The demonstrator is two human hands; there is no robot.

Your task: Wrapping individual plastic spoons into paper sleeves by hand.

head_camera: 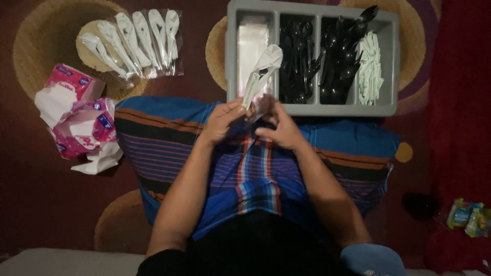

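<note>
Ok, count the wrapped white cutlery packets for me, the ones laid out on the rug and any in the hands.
On the rug, finished packets: 6
Between the left hand and the right hand, held packet: 1
Total: 7

Grey tray (pixel 312 109) top rim cut off, small packets (pixel 468 217) at right edge — blurred, right hand (pixel 279 128) fingertips hidden behind clear sleeve (pixel 258 76)
</note>
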